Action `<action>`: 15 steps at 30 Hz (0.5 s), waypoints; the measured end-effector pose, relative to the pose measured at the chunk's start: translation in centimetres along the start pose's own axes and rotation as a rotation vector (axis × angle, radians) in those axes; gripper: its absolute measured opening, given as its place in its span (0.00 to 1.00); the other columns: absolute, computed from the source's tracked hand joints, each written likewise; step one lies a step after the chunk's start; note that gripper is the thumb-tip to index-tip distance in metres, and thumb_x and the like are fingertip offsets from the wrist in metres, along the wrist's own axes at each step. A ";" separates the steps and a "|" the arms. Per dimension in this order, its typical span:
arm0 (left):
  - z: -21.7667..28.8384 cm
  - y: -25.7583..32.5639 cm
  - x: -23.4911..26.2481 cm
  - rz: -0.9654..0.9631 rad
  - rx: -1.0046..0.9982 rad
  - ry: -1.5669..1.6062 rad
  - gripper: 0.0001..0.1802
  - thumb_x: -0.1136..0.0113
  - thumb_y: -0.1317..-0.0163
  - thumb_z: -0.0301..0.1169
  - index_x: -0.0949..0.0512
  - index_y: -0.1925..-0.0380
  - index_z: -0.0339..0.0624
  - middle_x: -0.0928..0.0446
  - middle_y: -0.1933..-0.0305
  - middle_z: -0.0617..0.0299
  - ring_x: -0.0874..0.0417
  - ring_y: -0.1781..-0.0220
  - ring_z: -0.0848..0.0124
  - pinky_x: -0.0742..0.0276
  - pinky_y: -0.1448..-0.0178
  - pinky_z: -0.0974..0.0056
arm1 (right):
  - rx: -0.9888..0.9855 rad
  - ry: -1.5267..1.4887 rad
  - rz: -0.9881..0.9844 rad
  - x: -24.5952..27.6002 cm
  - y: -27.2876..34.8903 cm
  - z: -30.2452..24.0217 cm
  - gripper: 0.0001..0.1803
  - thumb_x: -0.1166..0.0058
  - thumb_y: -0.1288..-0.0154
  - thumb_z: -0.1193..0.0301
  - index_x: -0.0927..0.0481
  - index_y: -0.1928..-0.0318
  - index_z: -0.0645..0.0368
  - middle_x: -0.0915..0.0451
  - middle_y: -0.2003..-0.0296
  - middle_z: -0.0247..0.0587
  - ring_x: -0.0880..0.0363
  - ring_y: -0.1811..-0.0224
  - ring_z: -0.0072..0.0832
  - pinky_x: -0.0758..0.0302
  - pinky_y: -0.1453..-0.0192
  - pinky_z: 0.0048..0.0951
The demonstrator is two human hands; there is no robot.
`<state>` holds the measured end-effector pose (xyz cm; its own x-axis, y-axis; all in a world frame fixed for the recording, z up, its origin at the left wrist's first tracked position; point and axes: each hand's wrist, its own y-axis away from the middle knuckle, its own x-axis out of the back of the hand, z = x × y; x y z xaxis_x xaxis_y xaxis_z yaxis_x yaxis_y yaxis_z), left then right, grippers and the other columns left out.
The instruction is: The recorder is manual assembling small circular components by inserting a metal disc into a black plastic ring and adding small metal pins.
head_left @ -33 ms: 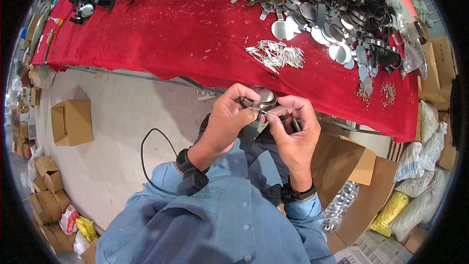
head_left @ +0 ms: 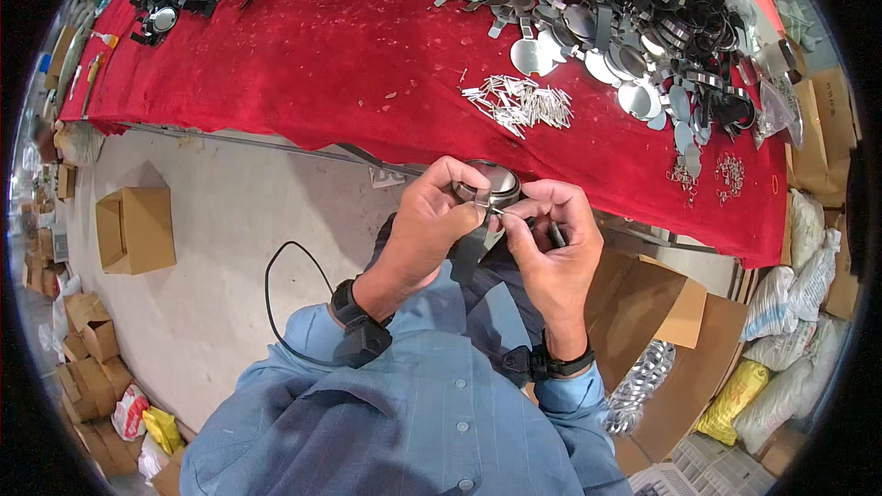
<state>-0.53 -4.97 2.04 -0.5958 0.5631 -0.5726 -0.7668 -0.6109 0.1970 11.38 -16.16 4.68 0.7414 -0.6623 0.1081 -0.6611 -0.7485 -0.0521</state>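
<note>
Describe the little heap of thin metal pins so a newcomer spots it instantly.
Start at the red-covered table. Near its front edge, just beyond both hands, lies the heap of thin metal pins. Unlike the round discs behind it, these are short straight silver sticks.

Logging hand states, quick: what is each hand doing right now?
Left hand: closed around the round metal case with its black strap.
Right hand: fingers pinched at the case's edge; whether they hold anything cannot be told.

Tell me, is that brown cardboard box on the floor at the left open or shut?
Open. The cardboard box on the grey floor has a flap standing out at its left side, and its inside shows in shadow.
</note>
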 end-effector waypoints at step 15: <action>0.2 0.1 0.0 -0.010 0.012 -0.002 0.15 0.35 0.38 0.30 0.27 0.53 0.41 0.21 0.62 0.61 0.18 0.64 0.75 0.23 0.64 0.70 | 0.030 0.035 -0.005 0.0 0.1 -0.5 0.16 0.37 0.38 0.82 0.23 0.50 0.61 0.14 0.68 0.31 0.25 0.70 0.09 0.36 0.70 0.15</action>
<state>-0.61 -4.91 2.21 -0.5883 0.5704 -0.5732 -0.7757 -0.5982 0.2010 11.29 -16.22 5.13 0.7398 -0.6575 0.1426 -0.6532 -0.7528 -0.0816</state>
